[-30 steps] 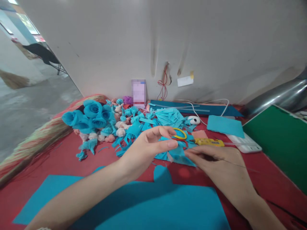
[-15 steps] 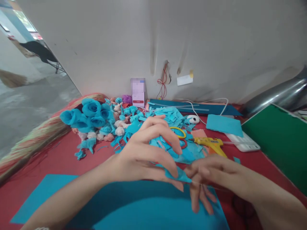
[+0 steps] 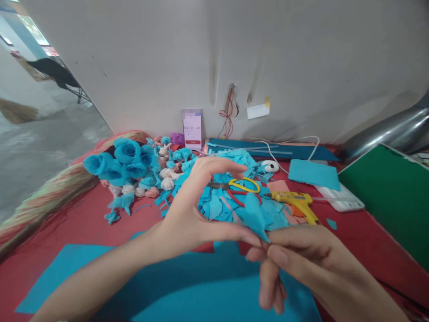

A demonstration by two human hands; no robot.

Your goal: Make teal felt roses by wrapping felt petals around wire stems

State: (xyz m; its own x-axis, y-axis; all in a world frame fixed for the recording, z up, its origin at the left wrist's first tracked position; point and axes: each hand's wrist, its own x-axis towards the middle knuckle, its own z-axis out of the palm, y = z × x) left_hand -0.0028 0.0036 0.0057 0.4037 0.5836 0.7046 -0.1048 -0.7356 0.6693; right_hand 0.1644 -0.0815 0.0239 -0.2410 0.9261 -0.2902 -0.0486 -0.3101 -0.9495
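Note:
A small folded piece of blue crepe paper, shaped like a petal, stands up between my hands. My right hand is closed, pinching the paper's lower tip between thumb and fingers. My left hand is open in a wide C, its fingers arched above and its thumb tip at the base of the paper, beside the right fingertips. Under both hands lies a large blue sheet. Scissors with yellow and red handles rest just behind on blue paper scraps.
Blue paper roses and small pink and white buds are heaped at left. A yellow glue gun lies at right, near a white power bank and a green board. A phone leans on the wall.
My left fingers have opened and lifted off the blue paper, leaving the thumb near its base. The paper has turned from lying flat to upright in my right hand's pinch.

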